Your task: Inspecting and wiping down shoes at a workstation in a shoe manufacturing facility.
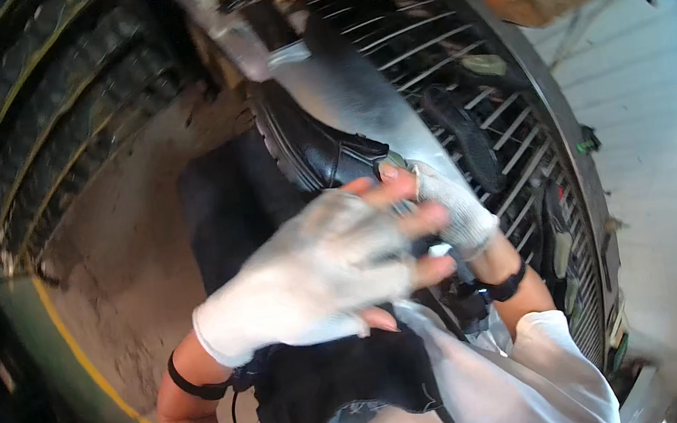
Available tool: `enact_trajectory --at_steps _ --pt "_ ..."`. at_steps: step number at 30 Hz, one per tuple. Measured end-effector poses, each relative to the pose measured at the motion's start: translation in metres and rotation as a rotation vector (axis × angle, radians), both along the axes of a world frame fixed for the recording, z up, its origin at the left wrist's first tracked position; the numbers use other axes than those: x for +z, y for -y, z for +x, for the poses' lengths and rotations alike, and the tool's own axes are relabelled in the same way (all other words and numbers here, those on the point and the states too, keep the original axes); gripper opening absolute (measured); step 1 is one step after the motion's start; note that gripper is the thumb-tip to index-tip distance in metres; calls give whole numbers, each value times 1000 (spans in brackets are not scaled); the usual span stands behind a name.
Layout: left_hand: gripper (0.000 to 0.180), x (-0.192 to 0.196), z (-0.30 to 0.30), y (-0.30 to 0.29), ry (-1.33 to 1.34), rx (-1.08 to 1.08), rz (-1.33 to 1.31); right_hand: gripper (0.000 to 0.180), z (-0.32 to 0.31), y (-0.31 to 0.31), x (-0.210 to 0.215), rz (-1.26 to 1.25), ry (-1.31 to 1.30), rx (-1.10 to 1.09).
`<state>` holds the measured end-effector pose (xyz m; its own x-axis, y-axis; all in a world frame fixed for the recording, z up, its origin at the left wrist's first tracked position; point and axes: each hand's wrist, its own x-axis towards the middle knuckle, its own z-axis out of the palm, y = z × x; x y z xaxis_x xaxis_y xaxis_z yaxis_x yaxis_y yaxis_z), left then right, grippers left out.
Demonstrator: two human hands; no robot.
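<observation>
A black leather shoe (pixel 316 141) with a thick ridged sole lies on its side over the edge of the metal bench, toe pointing away from me. My right hand (pixel 455 212), in a white fingerless glove, grips the shoe at its opening, a fingertip showing at the upper edge. Across it in front passes my left hand (pixel 312 267), gloved the same way, back side up, fingers spread and blurred by motion. Nothing shows in my left hand. It covers the heel of the shoe and part of my right hand.
On the right a slatted metal rack (pixel 506 110) carries dark soles (pixel 467 137) and other shoe parts. A smooth metal surface (pixel 356 88) runs along it. Racks with rows of dark items (pixel 72 102) stand at the left, and a yellow line (pixel 87 364) crosses the floor.
</observation>
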<state>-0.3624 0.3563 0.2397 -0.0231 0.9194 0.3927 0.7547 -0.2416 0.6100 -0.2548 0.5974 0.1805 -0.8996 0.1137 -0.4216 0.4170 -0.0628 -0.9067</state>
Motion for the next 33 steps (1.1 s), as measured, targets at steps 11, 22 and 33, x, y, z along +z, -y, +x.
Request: enact_trajectory --at_steps 11,22,33 --pt "40 -122 19 117 617 845 -198 60 219 -242 -88 1337 603 -737" --pt "37 -126 5 41 1023 675 -59 95 26 -202 -137 1480 249 -149" --pt "64 -153 22 -5 1701 872 -30 96 -13 -110 -44 772 -392 245"
